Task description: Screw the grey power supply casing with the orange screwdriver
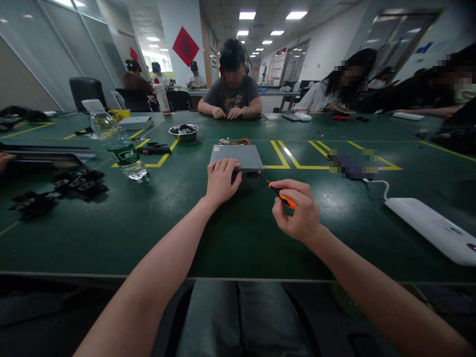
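A grey metal box [241, 153], like a computer power supply, lies on the green table, with coloured cables behind it. My left hand [222, 182] rests on the box's front left part, fingers over its top and thumb at its front face; it grips the box. My right hand [297, 210] is closed around an orange and black screwdriver [287, 199]. The screwdriver's thin shaft points up and left to the right end of the box's front face, by a black socket. Whether the tip touches the box is too small to tell.
A water bottle [124, 148] leans on the left, near black parts [80, 184]. Behind are a metal bowl [184, 131] and black tools [156, 148]. A white power bank [431, 228] with a cable lies right. People sit across the table [167, 248].
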Demonstrator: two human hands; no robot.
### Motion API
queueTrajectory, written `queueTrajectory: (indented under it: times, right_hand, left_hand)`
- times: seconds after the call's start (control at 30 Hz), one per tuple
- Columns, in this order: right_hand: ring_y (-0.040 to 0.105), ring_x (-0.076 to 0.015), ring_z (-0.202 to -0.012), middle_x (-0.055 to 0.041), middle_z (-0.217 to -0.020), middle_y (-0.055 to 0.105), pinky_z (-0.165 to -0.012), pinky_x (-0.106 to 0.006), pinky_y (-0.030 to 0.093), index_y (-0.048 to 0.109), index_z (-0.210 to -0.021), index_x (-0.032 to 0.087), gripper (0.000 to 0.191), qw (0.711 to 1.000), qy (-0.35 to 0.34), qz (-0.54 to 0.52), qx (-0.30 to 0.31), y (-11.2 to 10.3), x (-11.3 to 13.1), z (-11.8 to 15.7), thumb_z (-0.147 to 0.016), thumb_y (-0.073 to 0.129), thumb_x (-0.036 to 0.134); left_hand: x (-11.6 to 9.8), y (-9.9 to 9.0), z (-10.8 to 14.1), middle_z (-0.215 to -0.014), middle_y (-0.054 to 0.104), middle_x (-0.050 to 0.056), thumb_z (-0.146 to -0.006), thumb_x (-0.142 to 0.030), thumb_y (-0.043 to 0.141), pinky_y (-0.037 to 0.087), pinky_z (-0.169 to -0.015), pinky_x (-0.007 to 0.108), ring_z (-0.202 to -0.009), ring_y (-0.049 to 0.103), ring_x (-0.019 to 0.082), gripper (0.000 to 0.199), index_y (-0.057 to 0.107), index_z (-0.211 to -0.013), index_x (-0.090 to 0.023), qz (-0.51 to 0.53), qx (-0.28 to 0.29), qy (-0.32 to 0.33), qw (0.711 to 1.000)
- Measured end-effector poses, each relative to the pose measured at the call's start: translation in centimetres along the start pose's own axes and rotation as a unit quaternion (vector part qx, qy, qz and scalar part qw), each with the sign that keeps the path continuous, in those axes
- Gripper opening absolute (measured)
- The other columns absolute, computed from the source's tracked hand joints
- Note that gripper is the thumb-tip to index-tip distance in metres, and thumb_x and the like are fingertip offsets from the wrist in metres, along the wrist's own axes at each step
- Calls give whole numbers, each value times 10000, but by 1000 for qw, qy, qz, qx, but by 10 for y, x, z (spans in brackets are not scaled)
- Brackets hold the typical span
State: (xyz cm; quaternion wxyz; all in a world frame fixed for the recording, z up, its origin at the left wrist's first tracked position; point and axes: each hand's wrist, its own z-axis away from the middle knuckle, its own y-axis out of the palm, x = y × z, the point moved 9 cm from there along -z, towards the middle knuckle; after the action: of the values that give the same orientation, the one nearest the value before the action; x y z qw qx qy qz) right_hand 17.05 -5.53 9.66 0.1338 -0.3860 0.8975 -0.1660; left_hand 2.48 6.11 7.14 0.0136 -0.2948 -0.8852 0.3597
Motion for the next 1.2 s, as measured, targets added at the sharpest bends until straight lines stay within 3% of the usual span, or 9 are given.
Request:
queueTrajectory:
  times: [0.17, 0.4, 0.57, 0.77, 0.93, 1.2]
  right_hand:
    - [612, -187, -937, -60, -989, 632, -767, -347, 543, 445, -1013, 235, 306, 1000, -12, 13, 17, 2, 1, 2, -774, 608, 135]
    - [596, -201, -985, -85, -1057, 615, -786, -369, 530, 459, -1024, 224, 303, 999, 32, -11, 11, 3, -7, 4, -765, 565, 109]
    - [594, -183, -920, -52, -987, 622, -752, -340, 527, 457, -1008, 238, 303, 1000, 3, 21, 1, 0, -2, 3, -769, 603, 122]
    - [591, -194, -964, -71, -1013, 611, -766, -362, 531, 438, -1038, 235, 323, 999, 38, -1, 2, 1, -8, 3, -772, 571, 112]
    - [606, -181, -909, -46, -967, 633, -746, -330, 529, 454, -1001, 239, 293, 1000, 4, 25, 10, 2, -2, 2, -773, 599, 128]
    - [592, -185, -902, -59, -987, 602, -720, -335, 535, 428, -1015, 239, 324, 999, 25, 30, 0, 0, -6, 1, -763, 588, 115]
  left_hand:
    - [0, 0, 0, -1143, 612, 28, -862, -256, 503, 299, -941, 391, -1083, 522, 210, 148, 520, -1009, -241, 2, 2, -2, 1000]
    - [0, 0, 0, -1150, 610, 32, -861, -254, 503, 299, -944, 398, -1091, 519, 219, 151, 524, -1010, -250, 6, 4, -5, 1000]
    - [0, 0, 0, -1146, 612, 36, -864, -258, 499, 299, -938, 396, -1081, 521, 219, 147, 525, -1009, -243, 3, 5, -5, 1000]
    - [0, 0, 0, -1145, 610, 27, -866, -261, 502, 302, -937, 392, -1083, 518, 211, 147, 525, -1009, -242, 5, 3, -1, 1000]
    - [0, 0, 0, -1150, 610, 32, -868, -262, 497, 299, -945, 395, -1087, 516, 213, 143, 527, -1006, -245, 4, 5, -6, 1000]
    - [1, 0, 0, -1156, 610, 25, -858, -246, 509, 297, -943, 393, -1091, 518, 211, 148, 523, -1006, -248, 6, 4, -5, 1000]
